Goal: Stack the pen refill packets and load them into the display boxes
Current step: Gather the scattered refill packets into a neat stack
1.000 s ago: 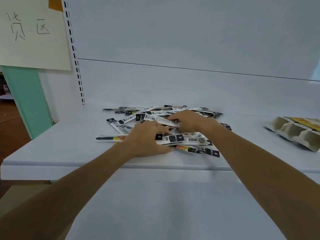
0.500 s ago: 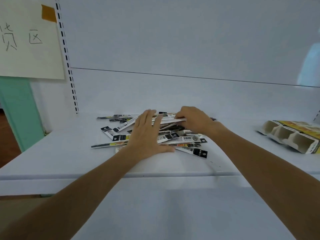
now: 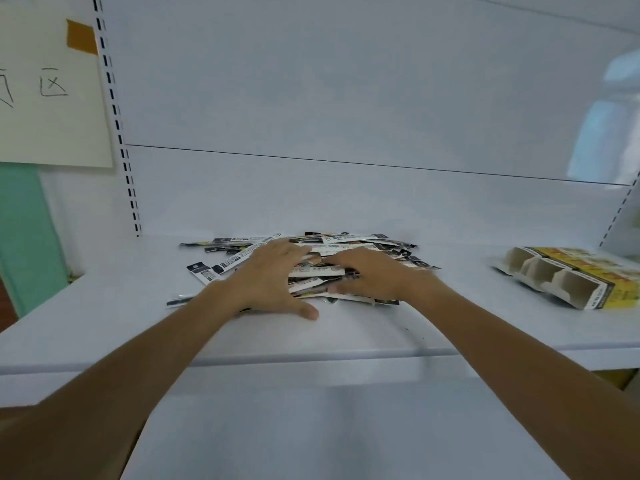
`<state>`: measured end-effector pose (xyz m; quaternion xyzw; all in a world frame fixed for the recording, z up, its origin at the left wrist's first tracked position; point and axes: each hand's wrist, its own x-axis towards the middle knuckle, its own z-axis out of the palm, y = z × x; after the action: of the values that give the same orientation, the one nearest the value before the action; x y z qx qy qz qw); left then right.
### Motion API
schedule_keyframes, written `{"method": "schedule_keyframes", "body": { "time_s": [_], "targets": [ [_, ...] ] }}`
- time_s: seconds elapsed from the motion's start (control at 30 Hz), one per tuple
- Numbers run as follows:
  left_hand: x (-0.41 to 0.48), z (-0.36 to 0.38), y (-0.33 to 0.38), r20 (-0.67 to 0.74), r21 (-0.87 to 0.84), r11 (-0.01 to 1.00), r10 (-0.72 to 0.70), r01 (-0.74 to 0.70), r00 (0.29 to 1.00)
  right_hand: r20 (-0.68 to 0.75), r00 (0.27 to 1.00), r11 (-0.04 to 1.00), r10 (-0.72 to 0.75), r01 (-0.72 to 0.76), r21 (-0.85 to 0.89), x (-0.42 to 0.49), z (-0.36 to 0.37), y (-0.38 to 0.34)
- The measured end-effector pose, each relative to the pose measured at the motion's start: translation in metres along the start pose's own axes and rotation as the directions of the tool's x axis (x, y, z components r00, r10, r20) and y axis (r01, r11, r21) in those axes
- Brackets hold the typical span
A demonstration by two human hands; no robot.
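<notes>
Left hand (image 3: 268, 280) presses flat, fingers spread, on the loose refill packets (image 3: 360, 242) mid-shelf, evidently to gather them for stacking. Right hand (image 3: 375, 275) covers the pile; any pinch cannot be confirmed. Display boxes (image 3: 561, 284) lie well apart, rightward. White shelf (image 3: 346, 329); handwritten sign (image 3: 52, 98) upper left.

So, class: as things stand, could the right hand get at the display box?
Probably yes. The right hand rests on the packets, and only bare shelf lies between it and the box to its right; nothing stands in the way.
</notes>
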<state>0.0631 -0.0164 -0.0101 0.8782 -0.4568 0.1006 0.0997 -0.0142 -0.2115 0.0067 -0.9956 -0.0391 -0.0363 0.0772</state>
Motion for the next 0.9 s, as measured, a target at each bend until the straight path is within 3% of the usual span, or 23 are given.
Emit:
{"method": "schedule_keyframes", "body": {
  "time_s": [0.1,0.17,0.23,0.37,0.5,0.57,0.63,0.77,0.83,0.9],
  "targets": [
    [-0.016,-0.007,-0.030,-0.096,-0.077,0.978,-0.201,0.194,0.975,-0.064,0.998,0.997,0.000,-0.005,-0.072,-0.001,0.008,0.014],
    [-0.024,-0.008,-0.056,-0.115,-0.169,0.884,-0.457,0.436,0.882,-0.111,0.992,0.998,0.053,-0.051,0.024,-0.007,0.005,0.019],
    [-0.034,-0.008,-0.071,-0.021,-0.238,0.755,-0.632,0.610,0.774,-0.157,0.979,0.981,0.131,-0.105,0.163,-0.015,0.004,0.025],
    [-0.054,-0.002,-0.068,0.067,-0.352,0.635,-0.716,0.688,0.695,-0.126,0.971,0.936,0.203,-0.154,0.315,-0.028,0.008,0.032],
    [-0.056,-0.003,-0.045,0.071,-0.517,0.597,-0.684,0.613,0.726,-0.050,0.972,0.885,0.229,-0.186,0.428,-0.030,0.018,0.018],
    [-0.048,0.000,-0.033,0.055,-0.596,0.610,-0.619,0.523,0.784,-0.054,0.975,0.917,0.215,-0.182,0.355,-0.025,0.022,0.009],
    [-0.040,0.004,-0.016,0.015,-0.584,0.689,-0.520,0.429,0.854,-0.063,0.978,0.954,0.198,-0.178,0.241,-0.021,0.026,-0.001],
    [-0.032,0.015,0.002,0.042,-0.432,0.847,-0.325,0.310,0.945,-0.065,0.993,0.994,0.102,-0.099,0.037,-0.022,0.029,-0.013],
    [-0.032,0.013,0.004,0.008,-0.254,0.942,-0.225,0.219,0.974,-0.085,0.995,0.990,0.057,-0.045,0.134,-0.027,0.022,-0.013],
    [-0.030,0.009,0.001,-0.052,-0.035,0.991,-0.132,0.130,0.990,-0.173,0.977,0.934,0.124,-0.057,0.352,-0.033,0.011,-0.006]
  ]
}}
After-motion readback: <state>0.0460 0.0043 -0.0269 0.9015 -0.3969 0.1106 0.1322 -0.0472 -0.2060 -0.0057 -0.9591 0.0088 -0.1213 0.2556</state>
